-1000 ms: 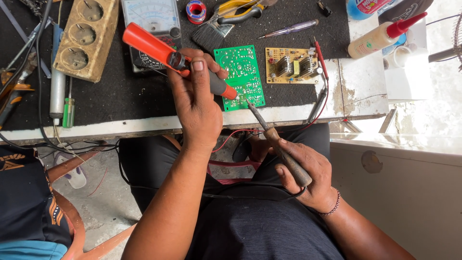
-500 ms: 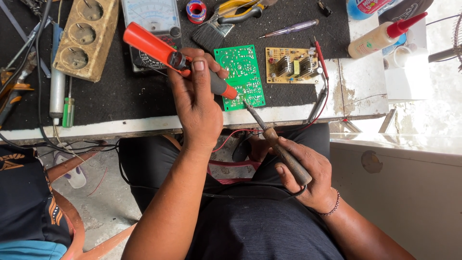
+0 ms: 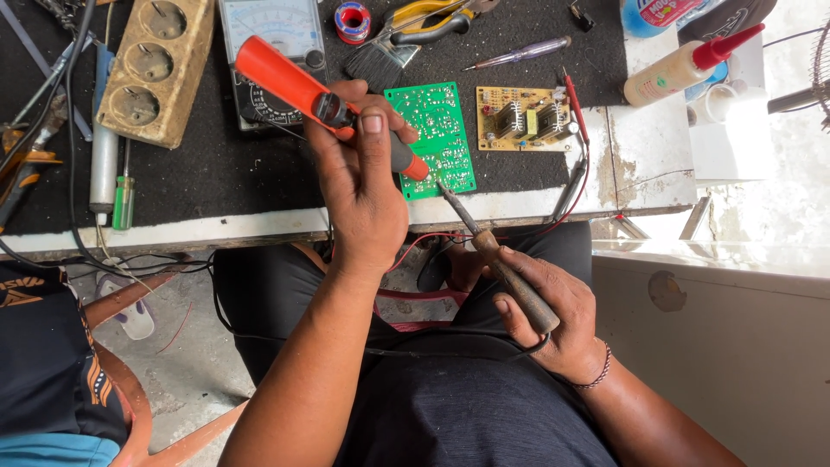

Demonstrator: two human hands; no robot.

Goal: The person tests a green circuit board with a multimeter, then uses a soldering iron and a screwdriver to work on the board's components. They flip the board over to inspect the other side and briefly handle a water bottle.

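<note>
My left hand point(image 3: 363, 186) grips an orange desoldering pump point(image 3: 285, 82), its dark nozzle and red tip resting on a green circuit board point(image 3: 437, 130) that lies on a black mat. A soldering iron with a brown wooden handle point(image 3: 514, 285) is in my right hand point(image 3: 553, 320). Its metal tip points up and left and meets the board's near edge just beside the pump's tip. A black cord runs from the iron across my lap.
A tan circuit board point(image 3: 523, 117) with red probe leads lies right of the green one. Behind are an analogue meter point(image 3: 272, 35), a brush, yellow pliers point(image 3: 424, 13), a solder spool, a wooden socket block point(image 3: 156, 65) and a glue bottle point(image 3: 683, 65). Another person's dark shirt point(image 3: 43, 346) is at lower left.
The iron's tip has crept slightly up and left onto the board's edge. Both hands otherwise stay where they were.
</note>
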